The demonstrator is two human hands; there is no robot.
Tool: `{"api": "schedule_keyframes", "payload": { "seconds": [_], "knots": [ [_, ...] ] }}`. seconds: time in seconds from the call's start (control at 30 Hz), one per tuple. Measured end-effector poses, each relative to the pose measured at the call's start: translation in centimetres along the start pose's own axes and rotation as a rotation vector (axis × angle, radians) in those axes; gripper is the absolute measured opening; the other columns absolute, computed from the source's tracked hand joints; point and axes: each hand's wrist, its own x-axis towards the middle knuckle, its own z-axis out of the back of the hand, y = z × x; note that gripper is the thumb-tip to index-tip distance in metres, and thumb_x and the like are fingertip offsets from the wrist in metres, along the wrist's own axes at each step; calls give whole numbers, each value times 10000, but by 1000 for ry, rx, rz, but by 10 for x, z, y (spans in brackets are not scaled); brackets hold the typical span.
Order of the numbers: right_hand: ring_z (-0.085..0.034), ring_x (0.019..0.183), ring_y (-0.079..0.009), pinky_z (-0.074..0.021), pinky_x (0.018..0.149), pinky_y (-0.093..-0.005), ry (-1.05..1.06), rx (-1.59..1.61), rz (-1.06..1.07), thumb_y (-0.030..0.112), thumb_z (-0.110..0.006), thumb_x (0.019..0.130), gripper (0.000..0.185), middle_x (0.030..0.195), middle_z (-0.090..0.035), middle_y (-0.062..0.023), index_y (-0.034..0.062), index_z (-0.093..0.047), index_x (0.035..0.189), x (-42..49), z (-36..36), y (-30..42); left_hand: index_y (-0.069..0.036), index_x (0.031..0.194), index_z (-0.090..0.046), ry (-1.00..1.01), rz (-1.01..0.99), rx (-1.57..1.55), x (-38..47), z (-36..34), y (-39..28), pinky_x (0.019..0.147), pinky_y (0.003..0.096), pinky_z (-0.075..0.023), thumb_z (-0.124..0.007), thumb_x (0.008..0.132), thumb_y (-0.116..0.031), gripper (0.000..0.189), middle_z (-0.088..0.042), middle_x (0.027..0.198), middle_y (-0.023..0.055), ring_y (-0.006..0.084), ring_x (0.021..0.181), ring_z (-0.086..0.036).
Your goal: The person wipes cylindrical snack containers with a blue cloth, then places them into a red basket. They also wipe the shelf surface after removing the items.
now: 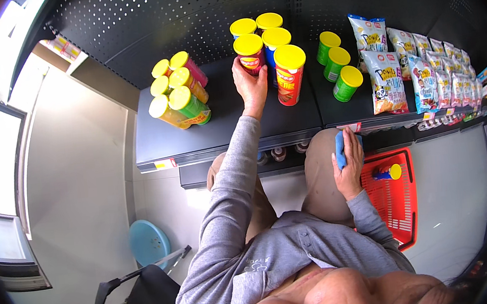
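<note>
My left hand (251, 85) is stretched out over the black shelf (232, 129), its fingers and thumb around the lower part of a dark red chip canister (251, 59) with a yellow lid. Close beside that can stand several more yellow-lidded canisters, among them a tall red one (290, 79) at the front and a blue one (276, 45). My right hand (348, 168) rests by my right knee and holds a folded blue cloth (340, 153), partly hidden under the fingers.
Several chip canisters (181, 98) form a group on the left, green canisters (346, 85) and snack bags (387, 85) on the right. A red basket (411, 197) with a blue canister (387, 172) sits by my right side. A blue basin (149, 242) and black chair (148, 302) are at left.
</note>
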Motion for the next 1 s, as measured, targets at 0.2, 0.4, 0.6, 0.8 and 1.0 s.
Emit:
{"api": "schedule_keyframes", "payload": {
  "seconds": [0.2,0.4,0.6,0.8,1.0],
  "knots": [
    [-373,1407,-393,-255,1167,-502,-10,25,15,186,-620,902,688,1524,-407,-204,9,-350,1509,0,-3,2,14,1311,-472,-76,128,-141,1,17,-8,987,417,-472,-842,749,-138,690,-576,1216,199,365,1134,-579],
    [-403,1384,-402,-279,1163,-480,-87,162,-12,162,-559,953,607,1505,-432,-210,-14,-356,1497,-8,-8,-6,-116,1322,-458,62,436,-823,-11,74,-53,487,246,-542,-692,943,-142,446,-627,1092,32,126,850,-655],
    [-476,1357,-288,-338,1137,-364,-121,631,-171,181,-441,1059,445,1510,-457,-174,-45,-444,1442,12,-2,-3,-54,1221,-547,437,855,-1375,-79,104,-59,703,405,-590,-499,1005,-519,515,-676,1031,135,243,820,-694],
    [-347,1435,-406,-277,1177,-468,-10,386,291,206,-510,985,555,1563,-340,-240,6,-407,1492,61,1,102,-47,1356,-511,540,582,-1092,-150,79,-46,928,371,-543,-501,1019,-430,511,-651,1196,141,258,1087,-651],
    [-247,1461,-468,-232,1182,-523,46,183,276,253,-596,953,660,1605,-219,-262,39,-357,1529,45,-33,97,-54,1479,-414,719,193,-785,-166,78,-55,1074,385,-448,-554,999,-224,528,-517,1446,106,243,1298,-531]
  ]
}}
